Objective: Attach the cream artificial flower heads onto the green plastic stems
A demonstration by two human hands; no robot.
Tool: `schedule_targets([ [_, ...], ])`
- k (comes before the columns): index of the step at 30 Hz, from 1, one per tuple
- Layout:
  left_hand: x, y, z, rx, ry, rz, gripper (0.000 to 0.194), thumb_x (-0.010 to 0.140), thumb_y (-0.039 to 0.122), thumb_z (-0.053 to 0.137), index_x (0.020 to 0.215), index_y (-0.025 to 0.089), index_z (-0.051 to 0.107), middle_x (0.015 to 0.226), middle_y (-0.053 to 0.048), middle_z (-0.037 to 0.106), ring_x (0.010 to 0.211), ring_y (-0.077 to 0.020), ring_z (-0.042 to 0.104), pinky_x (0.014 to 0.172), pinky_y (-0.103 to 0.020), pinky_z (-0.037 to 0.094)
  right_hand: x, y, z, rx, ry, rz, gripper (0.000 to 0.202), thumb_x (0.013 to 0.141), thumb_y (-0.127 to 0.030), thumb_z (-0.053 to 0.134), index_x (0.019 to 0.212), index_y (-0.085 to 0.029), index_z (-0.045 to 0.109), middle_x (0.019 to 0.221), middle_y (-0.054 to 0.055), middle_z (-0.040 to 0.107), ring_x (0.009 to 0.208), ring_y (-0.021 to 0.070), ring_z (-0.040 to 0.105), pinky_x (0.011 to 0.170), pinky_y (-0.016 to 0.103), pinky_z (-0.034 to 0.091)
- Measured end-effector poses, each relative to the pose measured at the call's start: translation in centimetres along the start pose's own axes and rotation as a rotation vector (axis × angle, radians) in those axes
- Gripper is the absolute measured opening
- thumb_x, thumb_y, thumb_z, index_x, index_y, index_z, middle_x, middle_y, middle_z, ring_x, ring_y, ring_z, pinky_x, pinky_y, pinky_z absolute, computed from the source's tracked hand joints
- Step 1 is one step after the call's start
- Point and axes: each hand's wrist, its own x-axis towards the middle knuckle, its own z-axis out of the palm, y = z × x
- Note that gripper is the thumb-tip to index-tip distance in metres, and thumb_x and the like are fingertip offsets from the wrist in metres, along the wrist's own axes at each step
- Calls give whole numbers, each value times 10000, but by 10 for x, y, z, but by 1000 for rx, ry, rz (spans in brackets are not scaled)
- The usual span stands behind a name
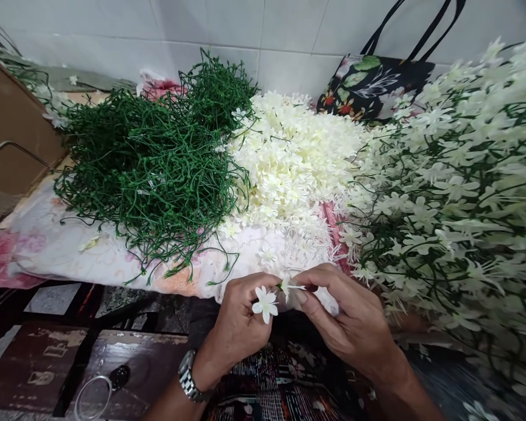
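Observation:
Low in the middle of the head view, my left hand (pixel 246 313) is closed on a green flower stem, with an open white flower (pixel 265 304) sticking out by its thumb. My right hand (pixel 348 310) pinches the thin white tip of a second small white flower (pixel 286 286), which sits at the stem's end between the two hands. Beyond them lies a heap of loose white blossoms (pixel 289 158). To its left is a tangled pile of green plastic stems (pixel 153 169).
Assembled white flower sprays (pixel 456 204) fill the right side. A floral bag (pixel 377 88) leans against the tiled wall (pixel 228 23). A cardboard box (pixel 13 128) stands at the left on the flowered cloth (pixel 87 257). Below is a brown wooden surface (pixel 144 362) with a clear ring-shaped object.

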Motion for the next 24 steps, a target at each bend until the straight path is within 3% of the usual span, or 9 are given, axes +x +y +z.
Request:
schedule_targets([
  [8, 2, 2, 1, -51, -56, 7, 211, 707, 29, 434, 558, 178, 443, 493, 48, 442, 452, -79, 403, 433, -185, 301, 2, -3, 5, 8, -8, -72, 120, 852, -78, 499, 819, -161, 579, 641, 16, 586, 590, 120, 553, 545, 232, 477],
  [17, 0, -2, 2, -8, -55, -28, 228, 788, 107, 425, 576, 182, 460, 498, 41, 432, 446, -86, 395, 437, -199, 304, 1, 2, 3, 147, -18, 37, 83, 855, -126, 531, 826, -173, 594, 663, 6, 617, 583, 106, 583, 533, 206, 482],
  [24, 0, -3, 2, -28, -56, -6, 201, 742, 62, 436, 583, 182, 463, 495, 47, 426, 448, -84, 392, 435, -201, 292, 3, 4, 2, 224, -59, 64, 81, 850, -131, 536, 833, -168, 605, 671, 3, 626, 583, 96, 582, 533, 201, 481],
])
